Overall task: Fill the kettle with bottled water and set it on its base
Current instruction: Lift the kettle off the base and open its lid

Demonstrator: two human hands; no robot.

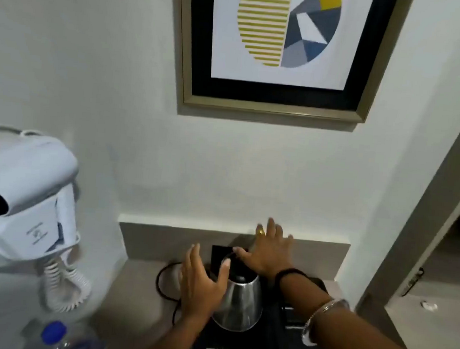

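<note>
kettle (241, 302) on tray (300, 345); left hand (201, 285) spread beside it; right hand (266, 251) spread beyond

Both forearms bare, no sleeves in view. Right hand (268, 253): gold ring (260, 231) on one finger, which finger unclear (blur). Right wrist: thin black band (288, 272) right behind the hand; further up the forearm from that band, a silver metal bangle (319, 316), loose-looking. Left hand (201, 285): nothing worn on what shows, wrist bare too.
</note>
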